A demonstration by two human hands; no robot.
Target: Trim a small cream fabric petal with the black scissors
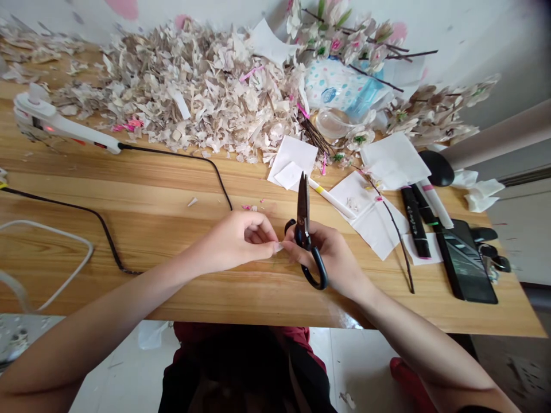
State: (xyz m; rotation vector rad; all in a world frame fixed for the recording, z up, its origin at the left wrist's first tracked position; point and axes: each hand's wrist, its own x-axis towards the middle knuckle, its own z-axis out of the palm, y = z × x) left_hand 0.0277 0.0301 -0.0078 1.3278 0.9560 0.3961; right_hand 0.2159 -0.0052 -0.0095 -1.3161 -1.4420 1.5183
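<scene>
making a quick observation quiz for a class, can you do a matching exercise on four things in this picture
1. scissors
2. phone
3. corded tool
4. pale scraps

A. shows a red light
B. heaped along the back of the table
C. held in the right hand
D. lying near the table's right end

Pairs: 1-C, 2-D, 3-A, 4-B

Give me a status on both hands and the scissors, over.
Left hand: pinching small pale piece. Right hand: holding scissors, blades pointing away from the body. Black cord close by left hand, clear of scissors.
</scene>
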